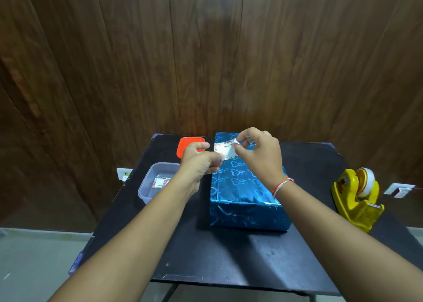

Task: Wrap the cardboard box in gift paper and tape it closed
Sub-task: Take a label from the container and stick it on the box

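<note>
Clear tub has a small printed card inside, its orange lid off beside it. Left hand and right hand both pinch a white tag above the blue-wrapped box.

At frame centre a box wrapped in shiny blue heart-print paper sits on a black table. Above its far end, the left hand and right hand pinch a small white tag between them. Left of the box stand a clear tub holding a card and an orange lid. A yellow tape dispenser sits at right.
</note>
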